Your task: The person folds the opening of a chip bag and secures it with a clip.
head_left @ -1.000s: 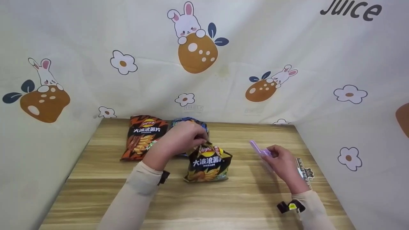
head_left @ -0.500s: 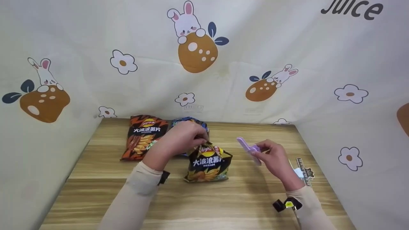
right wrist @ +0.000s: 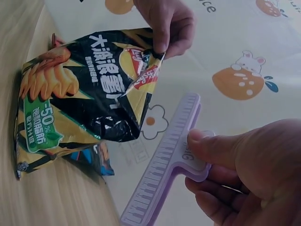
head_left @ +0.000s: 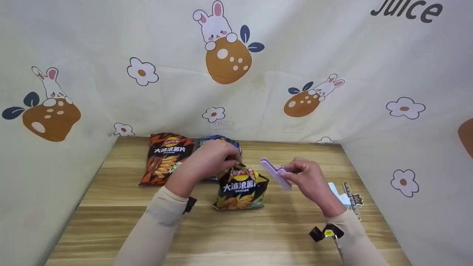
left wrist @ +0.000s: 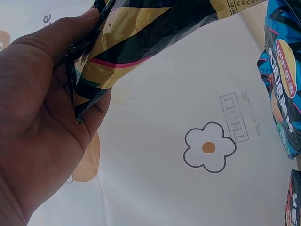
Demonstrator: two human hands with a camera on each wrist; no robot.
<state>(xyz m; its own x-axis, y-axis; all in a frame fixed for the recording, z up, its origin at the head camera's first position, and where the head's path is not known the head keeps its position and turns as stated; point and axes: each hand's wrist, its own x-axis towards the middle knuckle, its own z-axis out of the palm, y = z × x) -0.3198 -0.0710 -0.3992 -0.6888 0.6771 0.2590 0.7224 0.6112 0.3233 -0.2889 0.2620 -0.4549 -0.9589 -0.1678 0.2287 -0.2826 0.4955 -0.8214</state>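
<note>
My left hand (head_left: 214,159) pinches the top edge of a black and yellow chip bag (head_left: 242,190), which stands upright on the table. In the left wrist view, thumb and fingers of the left hand (left wrist: 51,108) grip the folded corner of the bag (left wrist: 136,33). To the right of the bag, my right hand (head_left: 312,183) holds a purple clip (head_left: 275,173) by its handle, slanted and apart from the bag. The right wrist view shows the right hand's (right wrist: 249,169) thumb on the handle of the long clip (right wrist: 162,162); its jaws look closed.
A red and black chip bag (head_left: 166,159) lies at the back left of the wooden table (head_left: 221,236). Partly behind my left hand is a blue bag (head_left: 236,144). Right of my right hand lie a light blue clip (head_left: 340,194) and a dark patterned clip (head_left: 353,201).
My right hand has moved left with the purple clip, closer to the black and yellow bag, and more of the light blue clip shows. The left hand has kept its place.
</note>
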